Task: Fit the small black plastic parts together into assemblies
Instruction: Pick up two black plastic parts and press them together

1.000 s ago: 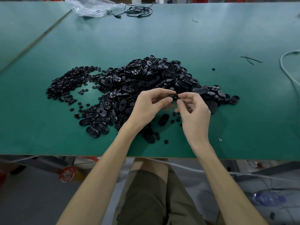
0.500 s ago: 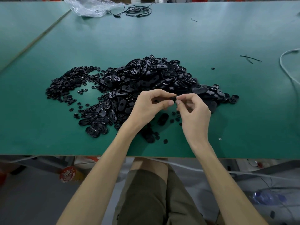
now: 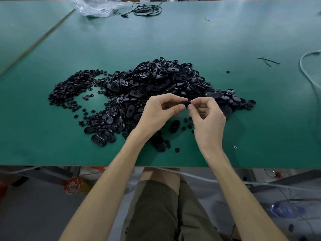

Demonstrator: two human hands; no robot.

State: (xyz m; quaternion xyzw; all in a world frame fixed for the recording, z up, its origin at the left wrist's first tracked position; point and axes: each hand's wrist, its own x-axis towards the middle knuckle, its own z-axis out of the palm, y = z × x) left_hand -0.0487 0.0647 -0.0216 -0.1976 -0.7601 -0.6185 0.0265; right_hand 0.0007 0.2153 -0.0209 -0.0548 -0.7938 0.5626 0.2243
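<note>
The left forearm (image 3: 111, 180) comes up from 7 o'clock and the right forearm (image 3: 231, 185) from 5 o'clock, converging just below centre. The left hand (image 3: 159, 112) curls its fingers toward 3 o'clock, thumb and forefinger pinching a small black part (image 3: 186, 103). The right hand (image 3: 207, 117), at the left's 3 o'clock, pinches the part's other end, its remaining fingers curled.

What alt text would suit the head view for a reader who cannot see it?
A left hand and a right hand pinch one small black part between them above a green table. Behind lies a heap of black oval parts, smaller round pieces at its left.
</note>
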